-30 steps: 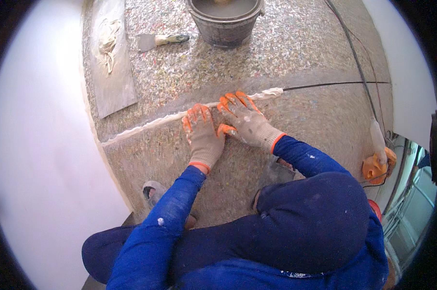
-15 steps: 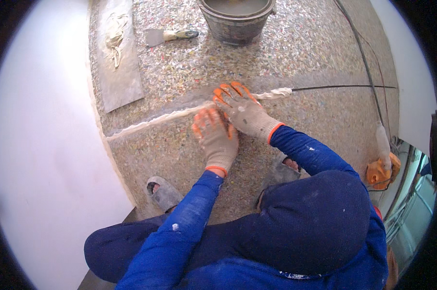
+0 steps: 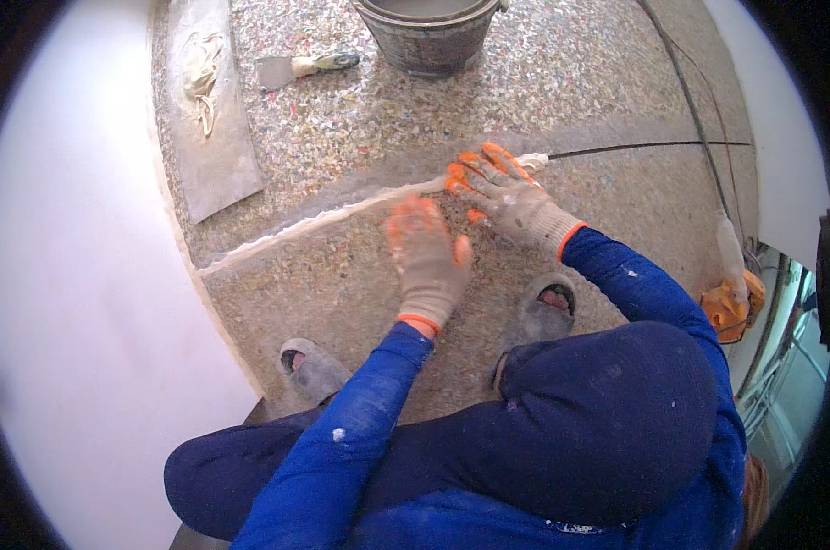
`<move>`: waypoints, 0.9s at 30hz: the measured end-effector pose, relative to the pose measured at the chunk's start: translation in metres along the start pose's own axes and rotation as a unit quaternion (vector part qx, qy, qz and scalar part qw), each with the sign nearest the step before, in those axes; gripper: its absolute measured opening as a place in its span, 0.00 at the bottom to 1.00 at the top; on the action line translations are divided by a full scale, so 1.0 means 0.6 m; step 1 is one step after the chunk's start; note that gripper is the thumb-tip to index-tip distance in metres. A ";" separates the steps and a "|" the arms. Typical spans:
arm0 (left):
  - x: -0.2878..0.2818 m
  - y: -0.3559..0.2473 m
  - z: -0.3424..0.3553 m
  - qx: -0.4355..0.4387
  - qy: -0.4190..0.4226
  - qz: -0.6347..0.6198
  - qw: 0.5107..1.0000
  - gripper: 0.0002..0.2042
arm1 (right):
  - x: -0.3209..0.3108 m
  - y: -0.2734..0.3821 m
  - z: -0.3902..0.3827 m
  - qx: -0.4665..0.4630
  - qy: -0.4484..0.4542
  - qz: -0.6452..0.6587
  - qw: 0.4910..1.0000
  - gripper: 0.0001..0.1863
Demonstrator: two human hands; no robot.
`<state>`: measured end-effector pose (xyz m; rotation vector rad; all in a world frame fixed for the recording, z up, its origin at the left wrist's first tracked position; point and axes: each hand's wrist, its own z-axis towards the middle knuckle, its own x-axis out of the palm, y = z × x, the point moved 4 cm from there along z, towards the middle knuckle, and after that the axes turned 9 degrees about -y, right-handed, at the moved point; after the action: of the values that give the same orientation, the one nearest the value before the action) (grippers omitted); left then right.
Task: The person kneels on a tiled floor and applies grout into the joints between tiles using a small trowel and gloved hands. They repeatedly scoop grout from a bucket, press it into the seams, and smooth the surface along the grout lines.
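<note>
A bead of off-white putty [image 3: 319, 220] runs along a seam in the speckled panel [image 3: 323, 284]. My right hand [image 3: 516, 203], in a grey knit glove with orange fingers, lies over the bead close to its right end, fingers spread. Just below the bead and to the left is my left hand [image 3: 429, 261], gloved alike. Its fingers are stretched out, their tips blurred by motion; whether they touch the panel I cannot tell. Neither hand shows anything held. Beyond the bead, the seam goes on as a dark narrow gap [image 3: 644, 147].
A dirty bucket [image 3: 424, 44] stands ahead, with a putty knife [image 3: 296, 69] lying to its left. Farther left, a long grey board [image 3: 218, 179] carries a smear of putty. Dark cable [image 3: 686, 87] crosses the right side towards an orange object [image 3: 729, 307]. My slippered feet rest on the panel.
My right hand has slid right along the bead, with its fingers now more spread. The left hand has shifted slightly right, parting from the right one. The view has moved a little.
</note>
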<state>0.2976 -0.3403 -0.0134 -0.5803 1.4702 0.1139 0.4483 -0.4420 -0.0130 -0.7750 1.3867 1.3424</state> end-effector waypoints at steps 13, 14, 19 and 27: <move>0.071 -0.084 0.034 0.093 0.085 0.018 0.992 0.41 | -0.028 -0.002 0.008 0.198 -0.044 0.012 0.979 0.37; 0.069 -0.095 0.029 0.156 0.071 0.024 0.985 0.41 | -0.034 -0.008 0.007 0.198 -0.049 0.012 0.979 0.36; 0.007 0.027 0.022 -0.006 -0.012 -0.026 1.000 0.36 | -0.004 0.037 0.041 0.127 0.007 0.066 0.990 0.35; 0.010 0.134 0.014 -0.024 -0.003 0.102 0.995 0.36 | 0.063 0.108 0.060 -0.002 0.032 0.113 0.993 0.34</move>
<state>0.2724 -0.2691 -0.0433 -0.4666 1.5207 0.3103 0.3854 -0.3884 -0.0232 -0.6828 1.5592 1.5056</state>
